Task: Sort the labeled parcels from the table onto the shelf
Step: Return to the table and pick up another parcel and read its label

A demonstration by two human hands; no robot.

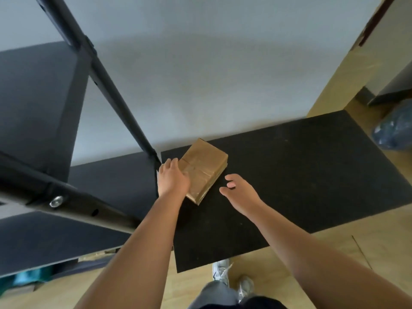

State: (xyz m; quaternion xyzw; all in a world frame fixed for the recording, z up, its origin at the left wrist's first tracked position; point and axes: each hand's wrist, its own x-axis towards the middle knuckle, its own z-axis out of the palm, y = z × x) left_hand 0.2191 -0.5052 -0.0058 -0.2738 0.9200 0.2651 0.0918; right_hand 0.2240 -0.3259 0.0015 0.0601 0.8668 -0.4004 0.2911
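Observation:
One brown cardboard parcel (204,168), taped across its top, lies flat on the black table (301,175) near its far left corner. My left hand (172,180) rests on the parcel's left side, palm down, fingers spread over the near left edge. My right hand (239,192) hovers just right of the parcel, fingers apart and curled, a small gap from its right edge. The black metal shelf (44,103) stands to the left, its boards dark. No label shows on the parcel from here.
A slanted black shelf post (107,85) and a bolted crossbar (66,201) run close to the table's left edge. A grey wall stands behind. A blue plastic bag (394,132) lies on the wooden floor at right. My shoes (231,279) are below the table's near edge.

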